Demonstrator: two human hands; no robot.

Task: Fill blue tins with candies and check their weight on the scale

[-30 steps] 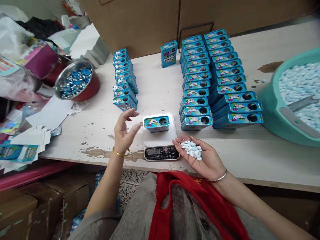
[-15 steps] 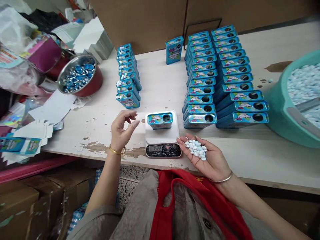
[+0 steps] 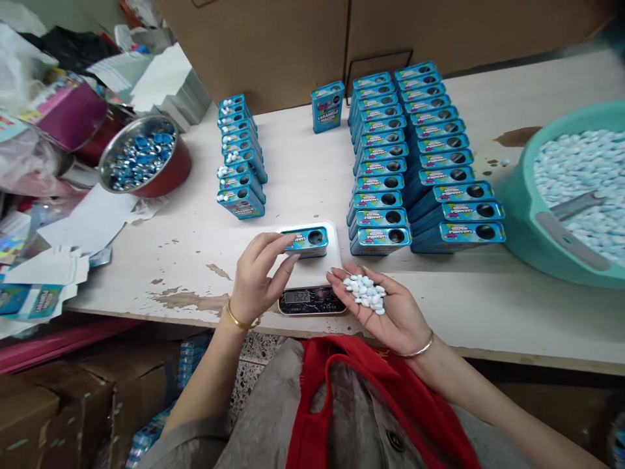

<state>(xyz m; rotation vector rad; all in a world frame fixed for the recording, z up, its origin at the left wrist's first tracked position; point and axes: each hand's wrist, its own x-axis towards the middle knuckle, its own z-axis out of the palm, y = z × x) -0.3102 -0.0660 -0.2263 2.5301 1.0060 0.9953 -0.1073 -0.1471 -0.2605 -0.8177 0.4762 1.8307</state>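
Note:
A blue tin [image 3: 312, 242] stands upright on the white digital scale [image 3: 333, 251], its round opening facing up; the dark display reads about 1522. At the tin's left end is my left hand [image 3: 261, 277], thumb and fingers apart, with fingertips over or beside the tin's left edge; whether they touch it I cannot tell. My right hand [image 3: 398, 319] lies palm up at the scale's lower right corner, cupped around a small heap of pale candies [image 3: 365, 292].
Two long rows of open tins [image 3: 378, 236] stand right of the scale. A teal tub [image 3: 525, 195] of candies with a scoop is far right. A row of tins [image 3: 244, 207] with candies on top stands left, beyond it a metal bowl [image 3: 183, 163] of blue caps. One tin [image 3: 327, 111] stands at the back.
My left hand has moved right, from beside the scale to the tin's left end. My right hand still holds the candies. The whole view has shifted slightly.

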